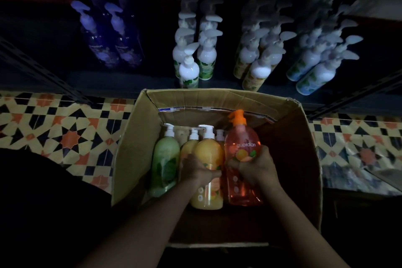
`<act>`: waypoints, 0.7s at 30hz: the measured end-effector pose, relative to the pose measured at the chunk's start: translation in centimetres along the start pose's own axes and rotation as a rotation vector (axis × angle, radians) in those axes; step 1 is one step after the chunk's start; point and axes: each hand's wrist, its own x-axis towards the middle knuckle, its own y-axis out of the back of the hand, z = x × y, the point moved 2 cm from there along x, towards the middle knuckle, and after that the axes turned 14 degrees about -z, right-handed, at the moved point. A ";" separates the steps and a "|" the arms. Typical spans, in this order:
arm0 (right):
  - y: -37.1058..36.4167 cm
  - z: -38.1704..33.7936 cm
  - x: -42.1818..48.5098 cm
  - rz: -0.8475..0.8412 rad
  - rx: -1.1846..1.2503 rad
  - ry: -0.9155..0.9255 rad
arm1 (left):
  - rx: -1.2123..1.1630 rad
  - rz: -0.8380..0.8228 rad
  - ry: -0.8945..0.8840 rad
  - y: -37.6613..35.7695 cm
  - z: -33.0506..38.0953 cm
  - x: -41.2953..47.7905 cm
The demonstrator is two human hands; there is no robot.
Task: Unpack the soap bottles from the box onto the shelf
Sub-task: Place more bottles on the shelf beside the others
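head view: your right hand (255, 167) wraps its fingers (266, 155) round the orange bottle (240, 137) inside the box (130, 148). your left hand (196, 169) curls round the yellow bottle (208, 152) just beside it. both bottles point pump-first toward the shelf (134, 81), directly beyond the far box wall.

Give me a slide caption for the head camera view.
Left hand grips a yellow bottle, right hand an orange bottle, in the cardboard box by the stocked shelf.

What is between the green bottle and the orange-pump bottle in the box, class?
Head view: yellow bottles with white pumps; the left hand grips the front one.
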 end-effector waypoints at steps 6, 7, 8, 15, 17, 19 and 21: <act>-0.6 0.3 0.2 -0.041 -0.014 0.047 | -0.212 -0.076 -0.033 2.5 -0.5 -0.7; -0.5 0.2 0.2 -0.037 -0.013 0.057 | -0.240 -0.078 -0.045 3.1 -0.4 -1.1; -0.5 0.2 0.1 -0.043 -0.007 0.055 | -0.261 -0.077 -0.048 3.8 -0.5 -1.5; -0.4 0.3 -0.7 -0.064 0.062 0.104 | -0.283 -0.071 -0.129 7.5 0.3 -5.5; -0.4 0.2 -1.6 -0.094 0.081 0.160 | -0.250 -0.041 -0.196 8.1 0.8 -7.4; -0.4 -0.1 -2.8 -0.129 0.128 0.252 | -0.237 0.004 -0.280 8.9 1.3 -9.1; -0.1 -0.7 -4.6 -0.155 0.175 0.343 | -0.212 0.083 -0.358 9.8 1.9 -11.6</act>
